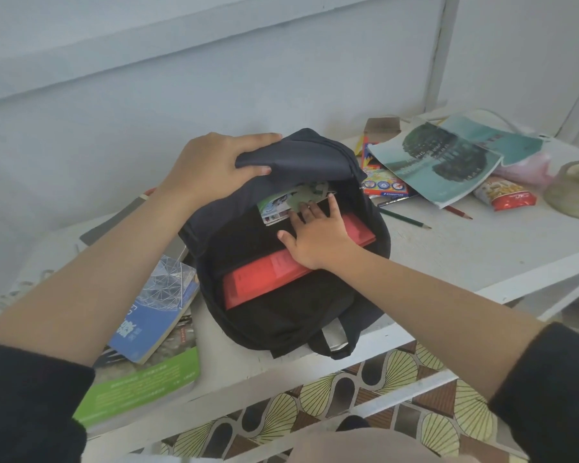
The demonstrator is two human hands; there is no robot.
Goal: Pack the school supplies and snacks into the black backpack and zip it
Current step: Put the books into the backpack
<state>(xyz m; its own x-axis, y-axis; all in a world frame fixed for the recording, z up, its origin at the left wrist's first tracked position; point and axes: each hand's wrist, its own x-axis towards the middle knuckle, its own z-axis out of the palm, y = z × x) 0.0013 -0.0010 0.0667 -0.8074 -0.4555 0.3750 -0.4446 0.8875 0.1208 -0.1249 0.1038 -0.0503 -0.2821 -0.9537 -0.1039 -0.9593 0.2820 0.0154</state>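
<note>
Far left on the white counter (465, 259) there's a messy pile of books: a green book (141, 385) at the front edge with a blue book (157, 309) lying partly on top of it, and a grey notebook (114, 222) further back. The left hand (211, 168) has its fingers curled over the top flap of the black backpack (281, 315), thumb underneath, holding it open. The bag lies in the middle of the counter with its mouth wide open. Inside, a red book (264, 282) lies across it, and a green-and-white booklet (281, 202) is deeper in. The right hand (318, 235) is in the opening too, gripping nothing, fingers flat on the booklet and palm over the red book. To the right of the bag are a box of coloured pencils (385, 185), a loose green pencil (405, 218), a teal magazine (448, 162) that partly covers the box, a red pencil (458, 212) and a red snack bag (505, 195).
</note>
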